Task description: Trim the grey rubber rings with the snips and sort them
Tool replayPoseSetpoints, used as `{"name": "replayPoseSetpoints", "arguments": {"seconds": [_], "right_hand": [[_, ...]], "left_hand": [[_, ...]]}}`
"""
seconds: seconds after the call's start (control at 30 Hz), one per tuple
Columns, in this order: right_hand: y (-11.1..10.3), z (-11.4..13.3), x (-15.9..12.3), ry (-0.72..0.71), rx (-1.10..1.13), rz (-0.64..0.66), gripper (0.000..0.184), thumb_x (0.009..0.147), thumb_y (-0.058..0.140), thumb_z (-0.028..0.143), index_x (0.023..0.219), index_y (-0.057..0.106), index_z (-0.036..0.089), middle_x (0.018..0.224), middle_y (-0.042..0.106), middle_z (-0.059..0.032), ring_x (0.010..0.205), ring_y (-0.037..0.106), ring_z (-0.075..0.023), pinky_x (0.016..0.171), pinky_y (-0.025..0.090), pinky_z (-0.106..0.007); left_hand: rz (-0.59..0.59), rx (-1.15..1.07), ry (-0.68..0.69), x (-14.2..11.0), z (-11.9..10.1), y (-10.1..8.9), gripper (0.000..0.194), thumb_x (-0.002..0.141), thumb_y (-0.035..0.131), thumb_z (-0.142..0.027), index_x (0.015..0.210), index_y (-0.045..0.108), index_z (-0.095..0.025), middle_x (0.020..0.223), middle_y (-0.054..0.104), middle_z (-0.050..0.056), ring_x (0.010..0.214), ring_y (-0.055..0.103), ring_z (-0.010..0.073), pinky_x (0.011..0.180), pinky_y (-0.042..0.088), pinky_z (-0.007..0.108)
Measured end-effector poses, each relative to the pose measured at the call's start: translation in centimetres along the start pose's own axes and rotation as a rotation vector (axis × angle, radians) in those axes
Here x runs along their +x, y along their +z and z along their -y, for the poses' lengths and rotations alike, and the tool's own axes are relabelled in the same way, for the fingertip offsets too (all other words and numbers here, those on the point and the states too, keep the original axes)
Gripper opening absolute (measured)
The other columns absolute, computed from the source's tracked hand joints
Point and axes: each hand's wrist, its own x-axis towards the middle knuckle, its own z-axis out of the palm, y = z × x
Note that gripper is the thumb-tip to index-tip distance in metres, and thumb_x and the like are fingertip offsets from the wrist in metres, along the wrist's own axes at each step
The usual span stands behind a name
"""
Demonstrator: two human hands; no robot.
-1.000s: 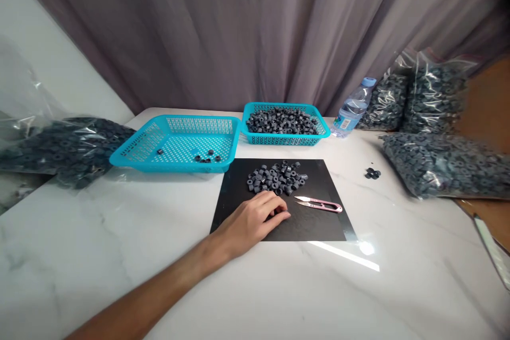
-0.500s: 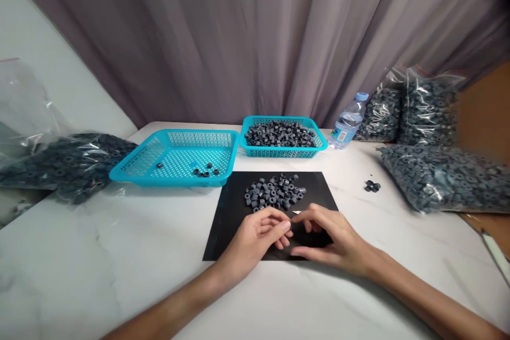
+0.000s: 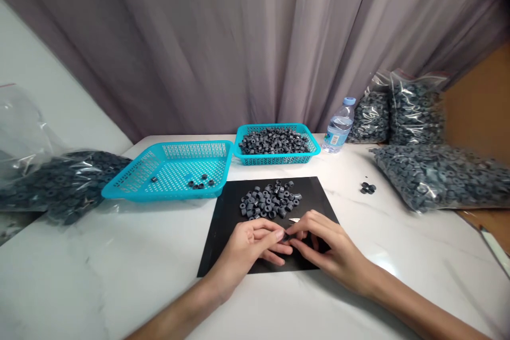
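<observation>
Above the black mat (image 3: 223, 244), my left hand (image 3: 251, 244) pinches a small dark grey plastic ring (image 3: 286, 237) between thumb and fingers, mostly covered by the fingertips. My right hand (image 3: 326, 247) meets it from the right, index finger and thumb closed on the same piece. A pale pointed blade tip (image 3: 294, 220) shows beside the right index finger; whether that hand holds it or it lies on the mat, I cannot tell. Just beyond both hands lies a pile of similar dark grey rings (image 3: 269, 201).
Left of the mat stands a turquoise basket (image 3: 139, 191) holding several rings. Another basket (image 3: 274, 159), behind the mat, is full of them. A water bottle (image 3: 338, 126), bulging plastic bags (image 3: 442, 175) and a few loose pieces (image 3: 367, 188) are at right; another bag (image 3: 79, 175) lies left.
My right thumb has come up to meet the index finger at the ring, which now shows between both hands. The view has shifted slightly, so objects sit a little lower and further left.
</observation>
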Motion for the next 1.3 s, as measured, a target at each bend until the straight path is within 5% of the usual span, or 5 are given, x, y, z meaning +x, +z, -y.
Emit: {"name": "replayPoseSetpoints", "arguments": {"seconds": [0.67,1.03,1.3], "right_hand": [[-0.6,0.1,0.4,-0.065,-0.038,-0.059,0.013,0.101,0.057,0.024,0.108,0.067,0.019,0.083,0.061,-0.0048,0.073,0.054,-0.0156,0.061,0.046,-0.028],[-0.5,0.3,0.0,-0.048,-0.041,-0.085,0.015,0.099,0.061,0.027,0.113,0.063,0.02,0.082,0.061,-0.0029,0.072,0.056,-0.0139,0.058,0.048,-0.025],[-0.6,0.0,-0.3,-0.052,-0.057,-0.077,0.013,0.099,0.063,0.026,0.11,0.063,0.021,0.081,0.06,-0.0024,0.07,0.054,-0.014,0.059,0.048,-0.027]], "left_hand": [[0.086,-0.038,0.01,-0.3,-0.8,0.0,0.036,0.088,0.075,-0.036,0.115,0.071,-0.012,0.103,0.078,0.013,0.108,0.073,0.0271,0.08,0.063,0.028],[0.089,-0.06,-0.003,-0.3,-1.0,0.1,0.033,0.089,0.075,-0.035,0.113,0.073,-0.013,0.106,0.078,0.012,0.105,0.073,0.0247,0.08,0.062,0.028],[0.091,0.022,-0.036,-0.2,-1.2,0.0,0.034,0.087,0.076,-0.038,0.112,0.074,-0.015,0.105,0.078,0.01,0.084,0.076,0.0198,0.082,0.059,0.029]]}}
